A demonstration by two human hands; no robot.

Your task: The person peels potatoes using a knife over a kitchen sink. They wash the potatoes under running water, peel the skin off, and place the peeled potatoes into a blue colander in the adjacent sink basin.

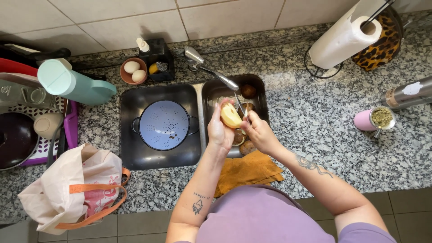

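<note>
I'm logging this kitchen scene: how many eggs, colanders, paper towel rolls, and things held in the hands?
Eggs: 2
Colander: 1
Paper towel roll: 1
Potato in left hand: 1
Metal blade in right hand: 1
Total: 6

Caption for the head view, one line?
Left hand holds a peeled potato over the sink; right hand works it with a knife.
</note>
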